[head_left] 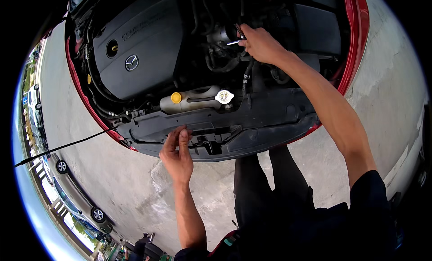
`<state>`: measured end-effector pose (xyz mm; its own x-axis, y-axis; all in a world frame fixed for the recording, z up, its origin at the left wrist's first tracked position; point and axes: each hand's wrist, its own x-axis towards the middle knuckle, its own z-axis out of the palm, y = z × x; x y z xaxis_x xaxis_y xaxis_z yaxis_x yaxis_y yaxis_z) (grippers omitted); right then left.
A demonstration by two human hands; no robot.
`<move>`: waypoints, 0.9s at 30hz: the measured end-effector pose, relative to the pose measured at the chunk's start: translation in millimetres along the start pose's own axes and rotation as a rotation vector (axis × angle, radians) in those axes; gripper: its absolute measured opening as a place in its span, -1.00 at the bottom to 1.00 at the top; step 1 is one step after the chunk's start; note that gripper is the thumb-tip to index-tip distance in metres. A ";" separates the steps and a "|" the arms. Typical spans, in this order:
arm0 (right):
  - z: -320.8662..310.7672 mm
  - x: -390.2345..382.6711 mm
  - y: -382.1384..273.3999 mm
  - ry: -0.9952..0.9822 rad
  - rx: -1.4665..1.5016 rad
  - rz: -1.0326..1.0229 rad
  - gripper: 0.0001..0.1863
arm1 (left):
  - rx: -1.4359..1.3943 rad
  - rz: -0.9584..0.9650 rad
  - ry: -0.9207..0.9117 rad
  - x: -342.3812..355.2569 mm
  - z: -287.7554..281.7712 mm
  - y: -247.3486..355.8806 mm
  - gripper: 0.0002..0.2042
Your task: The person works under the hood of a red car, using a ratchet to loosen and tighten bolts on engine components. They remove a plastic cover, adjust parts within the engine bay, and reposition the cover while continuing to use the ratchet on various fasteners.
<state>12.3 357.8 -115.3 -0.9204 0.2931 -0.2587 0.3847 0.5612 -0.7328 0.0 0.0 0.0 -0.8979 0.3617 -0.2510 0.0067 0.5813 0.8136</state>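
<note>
"One hand clearly has something; which?"

"The right hand (262, 45). Its fingers are closed round a slim metal tool (233, 42)."

"Which way does it lie?"

"To the fingers' left. The bright shank points left and slightly toward the near edge of the engine bay (360, 31). Another piece juts up beyond the fingers; I can't tell if it's all one tool."

"Past the tip?"

"A silver housing (219, 35), just beside it, left and a little farther in. Touching or not, I can't tell."

"And the left hand (177, 155)?"

"Thumb and fingers narrow, over the front panel (270, 126) at the near edge, left of middle. Whether they pinch anything, I can't tell."

"So the right is nearer the housing?"

"By far. The reservoir (168, 104) sits between left hand and tool, which is well in from the near edge, slightly right of middle."
</note>
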 end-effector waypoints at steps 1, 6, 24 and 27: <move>2.7 -2.8 -4.8 0.007 -0.014 0.004 -0.72 | -0.031 0.023 0.015 8.8 0.3 9.6 -0.73; 16.2 35.1 -12.2 0.070 -0.163 0.008 -0.77 | -0.103 0.265 -0.071 127.7 7.7 42.4 -0.71; 6.8 44.7 -15.5 -0.007 -0.142 -0.076 -0.76 | 0.691 1.250 -0.365 285.0 116.7 135.4 -0.64; -0.1 48.2 -23.5 -0.078 -0.372 -0.094 -0.69 | 1.001 0.886 -0.693 286.8 128.6 124.7 -0.59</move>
<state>-41.1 358.8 -110.6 -0.9499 0.1750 -0.2591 0.2841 0.8291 -0.4815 -200.1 269.9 -38.0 -0.0643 0.9493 -0.3078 0.9664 0.1361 0.2179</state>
